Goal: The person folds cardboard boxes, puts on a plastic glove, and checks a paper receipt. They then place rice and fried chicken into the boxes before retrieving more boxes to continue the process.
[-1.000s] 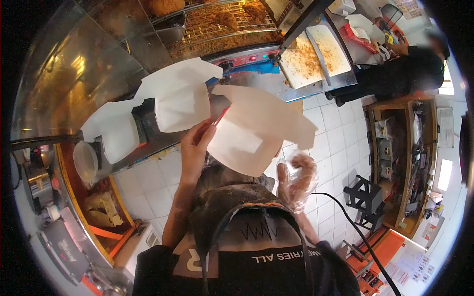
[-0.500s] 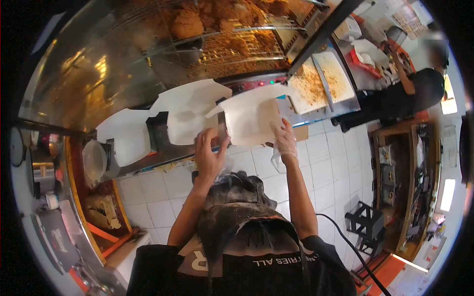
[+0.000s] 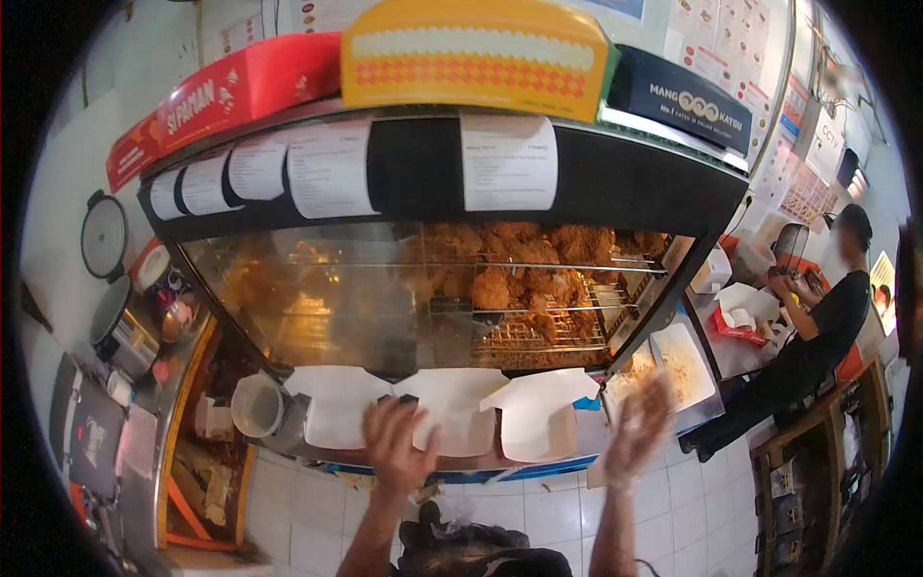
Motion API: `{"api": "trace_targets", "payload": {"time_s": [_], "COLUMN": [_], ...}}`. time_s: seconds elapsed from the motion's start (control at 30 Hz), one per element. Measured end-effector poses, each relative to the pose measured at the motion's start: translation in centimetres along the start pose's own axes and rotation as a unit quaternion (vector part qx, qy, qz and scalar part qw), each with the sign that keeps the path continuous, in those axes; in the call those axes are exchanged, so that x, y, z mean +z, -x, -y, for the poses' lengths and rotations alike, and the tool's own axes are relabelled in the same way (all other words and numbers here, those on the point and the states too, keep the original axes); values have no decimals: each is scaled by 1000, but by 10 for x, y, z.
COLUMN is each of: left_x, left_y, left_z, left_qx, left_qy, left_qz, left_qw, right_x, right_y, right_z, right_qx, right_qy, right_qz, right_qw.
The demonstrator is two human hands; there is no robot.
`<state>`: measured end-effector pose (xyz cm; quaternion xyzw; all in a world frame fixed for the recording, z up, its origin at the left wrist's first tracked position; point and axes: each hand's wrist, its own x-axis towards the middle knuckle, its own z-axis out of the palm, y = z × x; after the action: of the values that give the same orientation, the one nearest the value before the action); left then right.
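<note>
Three open white paper food boxes stand side by side on the narrow counter: a left box (image 3: 341,409), a middle box (image 3: 460,418) and a right box (image 3: 538,428). My left hand (image 3: 396,447) is bare and open, its fingers spread between the left and middle boxes and overlapping their edges in this view. To the right of the boxes, my right hand (image 3: 639,428), in a clear plastic glove, is raised with its fingers extended and empty. It is slightly blurred and overlaps the front of the crumb-covered white cutting board (image 3: 687,370).
Behind the boxes is a glass warming cabinet (image 3: 317,298) with fried chicken (image 3: 524,288) on racks. A clear plastic tub (image 3: 258,406) sits left of the boxes. At right, a person (image 3: 817,337) in black stands by another counter holding a red box (image 3: 740,317).
My view has tilted up, showing the cabinet's top. Both hands have let go of the right box, which now rests on the counter; my right hand has moved right, away from it.
</note>
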<state>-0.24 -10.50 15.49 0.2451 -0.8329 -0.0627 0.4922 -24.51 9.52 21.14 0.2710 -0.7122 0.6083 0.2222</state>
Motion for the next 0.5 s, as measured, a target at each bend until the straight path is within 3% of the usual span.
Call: {"api": "trace_targets", "payload": {"time_s": [0.03, 0.07, 0.13, 0.17, 0.2, 0.23, 0.27, 0.3, 0.33, 0.4, 0.43, 0.47, 0.5], "left_x": [-26, -65, -138, -164, -196, -222, -239, -252, -258, -262, -266, -268, -271], "left_y": [-33, -83, -156, -204, -248, -293, -334, -370, -396, -448, -473, -489, -503], "left_z": [9, 11, 26, 16, 27, 41, 49, 57, 66, 95, 112, 118, 119], "left_qx": [30, 68, 113, -23, 53, 142, 194, 243, 240, 185, 131, 142, 149], "left_qy": [-8, 65, -78, -87, -8, 24, -67, -157, -80, 17, 34, 32, 27], "left_qz": [-34, -77, -227, -302, -326, -295, -268, -239, -157, 26, 122, 185, 250], "left_qw": [999, 993, 964, 949, 944, 945, 941, 927, 955, 982, 983, 972, 956], "right_x": [6, 12, 22, 33, 31, 60, 91, 129, 169, 212, 243, 249, 261], "right_y": [-29, -65, -111, -130, -160, -200, -211, -240, -262, -263, -281, -272, -273], "right_z": [33, 83, 167, 208, 249, 283, 314, 352, 384, 440, 453, 466, 469], "right_qx": [-64, -186, -259, -266, -551, -653, -599, -533, -643, -477, -570, -519, -568], "right_qy": [-153, -180, -124, -81, 240, 82, -77, -207, -156, -10, 96, 159, 195], "right_qz": [-51, -72, -96, -133, -131, -74, 84, 255, 282, 441, 427, 435, 416], "right_qw": [985, 963, 953, 951, 789, 749, 793, 780, 695, 760, 695, 718, 683]}}
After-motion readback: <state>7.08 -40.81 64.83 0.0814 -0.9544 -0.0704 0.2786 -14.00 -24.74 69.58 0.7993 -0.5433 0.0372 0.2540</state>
